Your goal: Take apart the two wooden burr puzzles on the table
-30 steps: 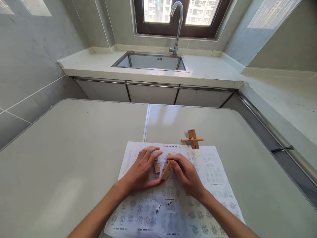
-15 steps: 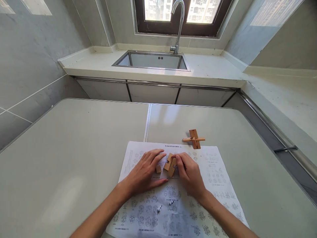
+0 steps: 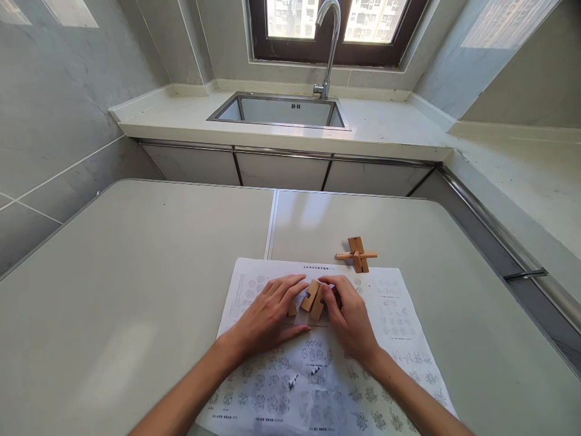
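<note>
A person sits at a pale table (image 3: 136,272) and looks down at their own two bare hands, which meet over a printed sheet of diagrams (image 3: 318,357) lying flat on it. The left hand (image 3: 267,315) rests low on the paper, fingers stretched forward and lightly spread, its fingertips touching a small wooden block (image 3: 292,309). Its grip is loose and apart, pressing on the block from above, not wrapped around it. The right hand (image 3: 347,315) curls inward, its grip closed with thumb and fingers on notched wooden pieces (image 3: 314,298) that lean together at a slant between the two hands. The pieces sit on the paper near its far edge, just beside the small block, likely so the notches can be matched against the drawings beneath. Whether the pieces are locked together or only touching cannot be told.

Beyond the sheet, on the bare table and well apart from the hands, stands a finished wooden cross puzzle (image 3: 357,255), set aside out of the working area. Further off, a steel sink (image 3: 281,112) with a curved tap (image 3: 327,42) sits under a window.
</note>
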The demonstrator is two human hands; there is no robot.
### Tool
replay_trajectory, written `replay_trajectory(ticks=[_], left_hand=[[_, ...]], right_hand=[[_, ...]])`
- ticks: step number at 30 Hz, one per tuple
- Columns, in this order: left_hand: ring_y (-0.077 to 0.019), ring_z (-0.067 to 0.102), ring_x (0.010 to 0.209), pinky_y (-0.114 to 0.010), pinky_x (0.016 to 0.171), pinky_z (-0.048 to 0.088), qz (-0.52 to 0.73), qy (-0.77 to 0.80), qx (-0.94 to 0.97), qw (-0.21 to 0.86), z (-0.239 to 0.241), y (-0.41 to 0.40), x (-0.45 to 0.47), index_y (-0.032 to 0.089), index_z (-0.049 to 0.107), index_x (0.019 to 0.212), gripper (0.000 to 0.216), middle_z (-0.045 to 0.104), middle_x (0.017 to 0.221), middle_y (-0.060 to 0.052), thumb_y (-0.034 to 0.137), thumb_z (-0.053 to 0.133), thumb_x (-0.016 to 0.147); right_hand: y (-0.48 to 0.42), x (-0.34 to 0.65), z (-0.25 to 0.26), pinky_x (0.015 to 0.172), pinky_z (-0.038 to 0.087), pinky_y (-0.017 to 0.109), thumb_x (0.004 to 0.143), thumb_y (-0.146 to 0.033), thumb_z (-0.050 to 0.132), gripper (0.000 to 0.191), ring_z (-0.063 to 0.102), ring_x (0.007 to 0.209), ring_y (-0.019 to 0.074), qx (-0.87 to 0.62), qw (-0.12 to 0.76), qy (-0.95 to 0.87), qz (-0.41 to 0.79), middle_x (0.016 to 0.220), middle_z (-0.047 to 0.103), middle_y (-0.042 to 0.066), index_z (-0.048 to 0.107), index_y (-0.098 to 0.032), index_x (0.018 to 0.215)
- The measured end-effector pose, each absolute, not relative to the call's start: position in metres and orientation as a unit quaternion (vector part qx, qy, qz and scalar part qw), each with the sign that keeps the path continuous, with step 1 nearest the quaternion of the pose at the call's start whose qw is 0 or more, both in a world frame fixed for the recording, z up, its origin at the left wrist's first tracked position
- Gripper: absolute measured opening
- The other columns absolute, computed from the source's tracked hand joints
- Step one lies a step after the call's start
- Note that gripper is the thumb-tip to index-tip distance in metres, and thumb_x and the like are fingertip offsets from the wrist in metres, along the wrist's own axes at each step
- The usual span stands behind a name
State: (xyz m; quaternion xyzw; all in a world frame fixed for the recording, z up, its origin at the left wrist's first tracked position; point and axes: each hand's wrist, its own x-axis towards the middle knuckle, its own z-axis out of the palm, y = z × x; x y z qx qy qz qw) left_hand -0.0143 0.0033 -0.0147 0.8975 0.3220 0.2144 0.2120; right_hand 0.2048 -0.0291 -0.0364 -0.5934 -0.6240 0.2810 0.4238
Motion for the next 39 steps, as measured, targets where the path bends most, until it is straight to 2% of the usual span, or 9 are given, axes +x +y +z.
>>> replay_trajectory(ticks=[3, 9, 14, 20, 24, 29, 39], left_hand=[[-0.0328, 0.052, 0.147, -0.054, 0.119, 0.05, 0.215, 0.323, 0.897, 0.213, -0.014, 0.003, -0.014, 0.03, 0.032, 0.16, 0.088, 0.051, 0.16, -0.015, 0.035, 0.083, 0.089], [-0.0333, 0.05, 0.149, -0.055, 0.12, 0.049, 0.218, 0.327, 0.894, 0.217, -0.015, 0.003, -0.014, 0.032, 0.03, 0.161, 0.089, 0.048, 0.162, -0.015, 0.033, 0.083, 0.089], [-0.0331, 0.048, 0.15, -0.056, 0.121, 0.049, 0.213, 0.33, 0.891, 0.227, -0.014, 0.003, -0.013, 0.032, 0.028, 0.162, 0.088, 0.047, 0.164, -0.014, 0.033, 0.081, 0.091], [-0.0324, 0.052, 0.147, -0.054, 0.118, 0.051, 0.223, 0.334, 0.889, 0.219, -0.015, 0.003, -0.013, 0.033, 0.03, 0.161, 0.088, 0.051, 0.159, -0.013, 0.034, 0.082, 0.09], [-0.0321, 0.054, 0.142, -0.053, 0.116, 0.052, 0.226, 0.342, 0.886, 0.218, -0.016, 0.003, -0.013, 0.032, 0.032, 0.16, 0.082, 0.054, 0.154, -0.013, 0.034, 0.079, 0.092], [-0.0305, 0.059, 0.131, -0.051, 0.111, 0.053, 0.223, 0.359, 0.882, 0.21, -0.017, 0.004, -0.012, 0.031, 0.041, 0.152, 0.065, 0.061, 0.144, -0.01, 0.027, 0.074, 0.096], [-0.0318, 0.06, 0.124, -0.051, 0.105, 0.053, 0.235, 0.416, 0.864, 0.157, -0.025, 0.014, -0.023, 0.029, 0.049, 0.148, 0.06, 0.061, 0.138, -0.011, 0.036, 0.076, 0.095]], right_hand=[[-0.029, 0.205, -0.036, 0.081, 0.055, 0.04, 0.111, -0.04, 0.046, 0.026, 0.066, 0.091, 0.0243, -0.588, 0.424, -0.627, 0.286, 0.115, 0.069, 0.01, 0.066, -0.024, 0.116], [-0.027, 0.206, -0.034, 0.095, 0.057, 0.044, 0.11, -0.035, 0.048, 0.025, 0.067, 0.115, 0.0274, -0.552, 0.432, -0.648, 0.298, 0.129, 0.068, 0.011, 0.065, -0.026, 0.125], [-0.029, 0.206, -0.032, 0.096, 0.06, 0.043, 0.109, -0.032, 0.049, 0.032, 0.071, 0.106, 0.0249, -0.493, 0.417, -0.682, 0.344, 0.137, 0.067, 0.011, 0.06, -0.028, 0.139], [-0.031, 0.208, -0.031, 0.103, 0.061, 0.046, 0.11, -0.031, 0.048, 0.038, 0.073, 0.118, 0.0264, -0.461, 0.419, -0.68, 0.388, 0.136, 0.071, 0.011, 0.057, -0.028, 0.146], [-0.032, 0.209, -0.033, 0.107, 0.059, 0.048, 0.109, -0.025, 0.046, 0.043, 0.071, 0.125, 0.0264, -0.439, 0.407, -0.684, 0.418, 0.146, 0.066, 0.011, 0.051, -0.03, 0.152], [-0.033, 0.207, -0.036, 0.11, 0.058, 0.047, 0.108, -0.022, 0.048, 0.042, 0.069, 0.129, 0.0264, -0.44, 0.416, -0.676, 0.419, 0.155, 0.059, 0.01, 0.053, -0.031, 0.149], [-0.033, 0.205, -0.034, 0.107, 0.058, 0.048, 0.108, -0.023, 0.05, 0.032, 0.075, 0.117, 0.0253, -0.467, 0.426, -0.672, 0.387, 0.146, 0.065, 0.012, 0.057, -0.028, 0.139]])
